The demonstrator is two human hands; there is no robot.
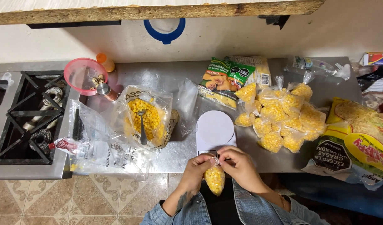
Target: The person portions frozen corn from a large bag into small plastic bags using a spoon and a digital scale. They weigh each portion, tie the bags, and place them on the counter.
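Both my hands meet at the neck of a small clear bag of corn kernels (215, 179), which hangs below the counter's front edge. My left hand (198, 167) pinches the neck from the left and my right hand (238, 164) grips it from the right. Just beyond them a white kitchen scale (215, 128) sits on the steel counter (166, 77). A large open bag of corn (146, 117) with a metal spoon (142, 127) in it lies left of the scale. A heap of several filled, tied corn bags (281, 118) lies to the right.
A gas stove (31, 114) is at the far left, with a pink strainer (83, 75) and empty plastic bags (104, 146) beside it. A green food packet (224, 81) lies at the back, a big yellow snack bag (358, 141) at the right. A wooden shelf (158, 10) overhangs.
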